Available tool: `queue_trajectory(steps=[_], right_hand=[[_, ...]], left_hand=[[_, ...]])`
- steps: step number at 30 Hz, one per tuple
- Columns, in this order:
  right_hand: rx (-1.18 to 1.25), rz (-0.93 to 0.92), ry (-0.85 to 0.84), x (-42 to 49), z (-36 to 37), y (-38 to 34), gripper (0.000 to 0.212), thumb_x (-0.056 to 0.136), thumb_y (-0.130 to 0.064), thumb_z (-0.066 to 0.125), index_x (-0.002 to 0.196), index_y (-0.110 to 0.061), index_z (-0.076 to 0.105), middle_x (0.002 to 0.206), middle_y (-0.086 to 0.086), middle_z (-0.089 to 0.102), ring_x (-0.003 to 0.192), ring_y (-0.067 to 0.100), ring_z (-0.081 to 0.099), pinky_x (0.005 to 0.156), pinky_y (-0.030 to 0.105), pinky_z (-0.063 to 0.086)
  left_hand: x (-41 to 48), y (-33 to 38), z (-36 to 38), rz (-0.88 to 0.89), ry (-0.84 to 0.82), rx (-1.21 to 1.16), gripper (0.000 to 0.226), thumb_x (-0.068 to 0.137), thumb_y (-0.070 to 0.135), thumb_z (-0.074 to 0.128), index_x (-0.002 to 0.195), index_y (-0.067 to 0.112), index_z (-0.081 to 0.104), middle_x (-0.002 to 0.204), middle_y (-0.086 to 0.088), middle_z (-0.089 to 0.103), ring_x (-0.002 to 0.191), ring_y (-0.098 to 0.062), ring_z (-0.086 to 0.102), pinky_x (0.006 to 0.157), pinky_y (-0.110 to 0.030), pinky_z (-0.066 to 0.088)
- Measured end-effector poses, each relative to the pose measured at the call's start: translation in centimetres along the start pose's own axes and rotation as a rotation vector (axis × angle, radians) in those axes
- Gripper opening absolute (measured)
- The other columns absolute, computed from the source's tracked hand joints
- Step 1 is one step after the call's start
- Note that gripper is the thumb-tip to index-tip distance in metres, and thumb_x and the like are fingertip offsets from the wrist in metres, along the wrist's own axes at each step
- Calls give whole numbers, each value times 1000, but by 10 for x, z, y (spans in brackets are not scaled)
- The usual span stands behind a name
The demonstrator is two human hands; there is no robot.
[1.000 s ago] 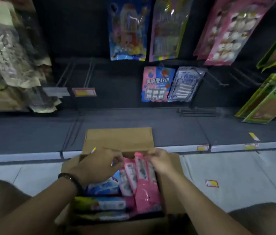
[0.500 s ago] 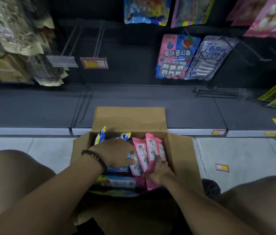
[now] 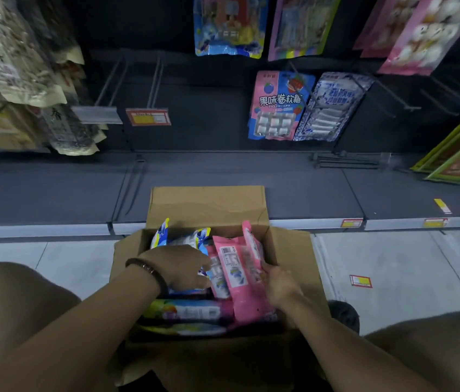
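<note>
Two hands are working in the cardboard box (image 3: 293, 250), which is sitting on the floor between the person's knees. Step looks like sorting out the pink packets (image 3: 235, 267) standing upright in the box, right of the blue packets (image 3: 183, 236).

The left hand (image 3: 179, 268) is reaching in palm down with its fingers curled; I can't tell if it's gripping anything. The right hand (image 3: 281, 284) is laying fairly straight fingers along the pink packets' right side, not wrapping them.

Next move probably needs a firm pinch on one pack, then a lift to the bare hooks (image 3: 155, 80).
</note>
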State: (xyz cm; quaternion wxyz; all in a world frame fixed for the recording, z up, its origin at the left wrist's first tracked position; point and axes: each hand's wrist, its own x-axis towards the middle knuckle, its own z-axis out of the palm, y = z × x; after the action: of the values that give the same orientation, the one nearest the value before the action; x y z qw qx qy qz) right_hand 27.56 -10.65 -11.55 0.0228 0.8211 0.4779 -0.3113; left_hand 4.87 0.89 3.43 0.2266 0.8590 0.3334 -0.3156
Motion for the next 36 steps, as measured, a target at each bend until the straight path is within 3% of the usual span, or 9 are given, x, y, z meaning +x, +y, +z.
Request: queue_trajectory(steps=[5,7,9,16,19,23,29,32,36], right_hand=[[215,-84,192,-26,-56,16,47,101,-63,49,127,-31,71,106,3,80,77,14,69,57,15,45],[330,-145,259,-34,-77,17,34,110,-39,49,131,-25,73,108,3,78,76,9,69,53,9,43],[426,-223,296,-42,-98,12,30,111,-18,51,129,-19,75,106,-1,76,75,1,65,58,6,46],[363,-479,280,-66,-145,-15,20,108,-29,58,113,-32,77,97,-17,78,93,5,71,85,36,57],[347,-550,345,-78,-158,-31,17,107,-31,59,110,-32,76,93,-9,78,88,12,71,84,38,55],[369,-560,461,-82,-164,-36,16,104,-32,64,111,-36,78,95,-15,77,94,6,68,90,34,53],[535,-421,686,-71,-169,-18,69,93,-31,79,151,-50,47,131,-12,47,121,11,57,105,37,53],[612,-448,619,-75,-164,-14,86,91,-26,83,154,-61,36,134,-14,50,120,0,56,87,14,52],[857,-502,391,-80,-149,-27,88,92,-14,81,150,-65,39,149,-29,54,131,-2,59,101,31,59]], left_hand=[[-1,-11,2,-31,81,-58,50,102,55,57,147,32,54,145,-1,60,131,-22,58,101,-32,44],[-1,-13,2,-26,152,-80,51,102,52,58,147,30,54,146,-3,60,132,-23,57,104,-32,45],[-1,-14,0,1,277,-83,54,102,49,59,152,30,48,150,-3,55,137,-22,52,111,-34,41],[8,7,-2,43,721,-278,98,86,58,76,164,28,24,166,-4,29,153,-25,27,124,-47,34],[7,15,-3,169,592,-567,46,87,46,83,128,34,65,121,19,70,112,4,62,102,-30,51],[5,24,-6,282,615,-787,6,98,16,76,101,20,75,82,14,74,70,7,62,68,-9,44],[5,10,-8,248,664,-915,14,107,22,60,114,27,72,108,7,80,102,-15,76,91,-47,62],[-1,14,-11,278,662,-1112,18,109,14,57,122,15,69,120,-1,79,112,-22,76,97,-55,60],[-10,21,-18,300,523,-1303,24,112,22,50,132,18,61,126,-7,76,111,-32,76,86,-63,62]])
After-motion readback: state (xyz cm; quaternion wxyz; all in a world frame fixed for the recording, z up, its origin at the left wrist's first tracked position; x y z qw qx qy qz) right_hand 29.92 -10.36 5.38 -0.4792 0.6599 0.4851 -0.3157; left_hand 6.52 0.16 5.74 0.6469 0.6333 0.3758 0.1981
